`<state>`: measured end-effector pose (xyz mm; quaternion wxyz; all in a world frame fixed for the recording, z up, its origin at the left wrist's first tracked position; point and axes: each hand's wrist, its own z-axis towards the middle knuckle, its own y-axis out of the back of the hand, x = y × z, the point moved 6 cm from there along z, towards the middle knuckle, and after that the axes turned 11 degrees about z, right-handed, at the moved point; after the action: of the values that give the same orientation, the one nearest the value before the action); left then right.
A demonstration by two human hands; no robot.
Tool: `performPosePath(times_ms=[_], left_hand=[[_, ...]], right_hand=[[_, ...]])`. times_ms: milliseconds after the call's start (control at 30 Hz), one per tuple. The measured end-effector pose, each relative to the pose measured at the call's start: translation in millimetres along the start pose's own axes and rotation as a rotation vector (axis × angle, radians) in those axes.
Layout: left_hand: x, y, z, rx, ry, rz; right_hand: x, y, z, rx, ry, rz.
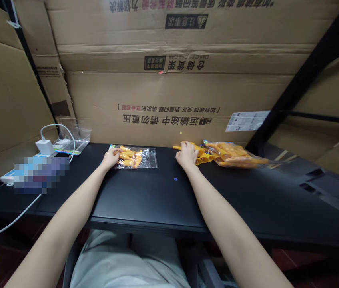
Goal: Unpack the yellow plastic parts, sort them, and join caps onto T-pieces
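My left hand [111,157] rests with curled fingers on the left end of a small clear plastic bag [148,158] that holds several orange pieces [130,157], on the black table [145,196]. My right hand [186,154] lies with its fingers closed over a loose heap of the same orange pieces [203,154] at the back of the table. Just right of that heap lies a larger clear bag full of orange pieces [235,156].
Cardboard sheets [169,80] wall in the back and left side. At the left are a white charger [46,147] with its cable, empty clear bags [73,140] and a blurred object [40,174]. A black metal frame bar [301,76] slants up on the right.
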<state>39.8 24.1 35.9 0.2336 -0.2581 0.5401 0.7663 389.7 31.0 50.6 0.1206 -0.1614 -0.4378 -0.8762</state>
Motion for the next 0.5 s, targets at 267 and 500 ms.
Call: performPosePath(times_ms=[267, 500], left_hand=[[2, -2.6, 0, 0.015, 0.002, 0.002], [5, -4.1, 2, 0.015, 0.003, -0.006]], right_hand=[[-11, 9, 0, -0.03, -0.125, -0.159], [-16, 11, 2, -0.035, -0.175, -0.166]])
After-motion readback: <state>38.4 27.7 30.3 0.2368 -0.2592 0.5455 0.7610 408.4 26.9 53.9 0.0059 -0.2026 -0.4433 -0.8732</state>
